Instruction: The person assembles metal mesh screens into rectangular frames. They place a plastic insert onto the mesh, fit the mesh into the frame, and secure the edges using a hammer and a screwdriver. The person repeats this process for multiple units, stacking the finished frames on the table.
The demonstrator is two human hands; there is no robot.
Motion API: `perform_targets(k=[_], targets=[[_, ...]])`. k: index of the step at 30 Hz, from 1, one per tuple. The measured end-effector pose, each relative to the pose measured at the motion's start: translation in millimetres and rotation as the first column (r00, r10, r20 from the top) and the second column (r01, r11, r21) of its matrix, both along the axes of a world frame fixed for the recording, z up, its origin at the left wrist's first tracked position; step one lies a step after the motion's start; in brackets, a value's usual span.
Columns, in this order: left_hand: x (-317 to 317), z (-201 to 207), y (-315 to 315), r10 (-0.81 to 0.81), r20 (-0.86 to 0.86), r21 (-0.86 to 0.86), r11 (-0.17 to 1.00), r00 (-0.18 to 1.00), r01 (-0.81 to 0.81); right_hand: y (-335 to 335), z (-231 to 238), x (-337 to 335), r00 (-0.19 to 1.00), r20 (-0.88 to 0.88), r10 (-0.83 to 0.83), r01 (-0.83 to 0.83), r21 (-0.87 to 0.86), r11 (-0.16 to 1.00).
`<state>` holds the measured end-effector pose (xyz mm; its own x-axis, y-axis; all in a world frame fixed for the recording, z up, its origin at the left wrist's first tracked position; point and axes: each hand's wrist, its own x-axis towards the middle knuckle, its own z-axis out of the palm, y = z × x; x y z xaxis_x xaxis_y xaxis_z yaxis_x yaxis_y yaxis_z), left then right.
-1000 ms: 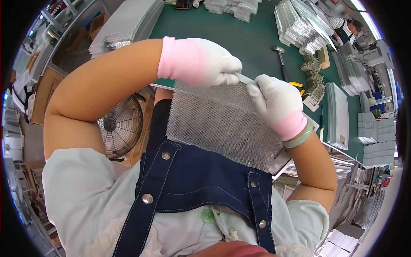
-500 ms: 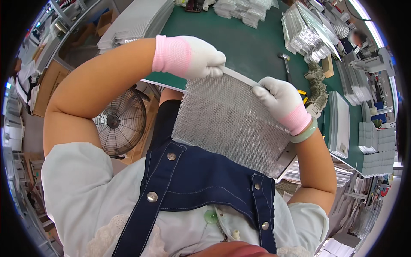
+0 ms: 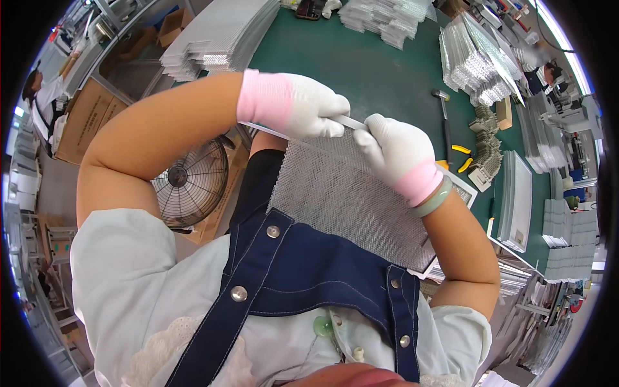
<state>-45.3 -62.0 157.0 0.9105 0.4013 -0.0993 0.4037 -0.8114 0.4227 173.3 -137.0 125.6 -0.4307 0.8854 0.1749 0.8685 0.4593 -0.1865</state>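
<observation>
Gloved hands meet at the centre of the head view, over the top edge of a rectangular metal mesh panel (image 3: 351,200) held against the person's dark blue apron. The left hand (image 3: 303,106), in a white knit glove with a pink cuff, has its fingers clamped on a thin bright metal strip (image 3: 348,121) running along that edge. The right hand (image 3: 396,151), gloved alike and with a pale green bangle at the wrist, pinches the same strip just beside it.

By the look of it, the step is seating the strip on the mesh edge; the next move likely calls for even pressure along it, with the panel kept steady.

Mesh looks fine, dull grey and slightly flexible; the strip is smooth and narrow. On the green table (image 3: 380,71) in the upper frame lie stacks of similar panels (image 3: 213,35), a hammer (image 3: 445,116) and yellow-handled pliers (image 3: 461,158). A round wire fan (image 3: 190,184) stands at left.
</observation>
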Motion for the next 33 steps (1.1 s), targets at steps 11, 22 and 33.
perform_targets(k=[11,22,33], targets=[[-22.3,-27.8,-62.2,0.183,-0.282,-0.341,0.898,0.942,-0.277,-7.7,12.8,107.1,0.753,-0.476,-0.454,0.401,-0.215,0.89],[89.7,-2.5,40.1,0.292,0.73,-0.272,0.954,0.618,-0.129,11.4,-10.3,140.2,0.149,-0.988,0.037,0.349,0.088,0.933],[60.1,-136.8,39.6,0.104,0.28,-0.127,0.989,0.954,-0.07,0.1,-133.1,154.2,0.64,-0.666,-0.382,-0.019,-0.511,0.859]])
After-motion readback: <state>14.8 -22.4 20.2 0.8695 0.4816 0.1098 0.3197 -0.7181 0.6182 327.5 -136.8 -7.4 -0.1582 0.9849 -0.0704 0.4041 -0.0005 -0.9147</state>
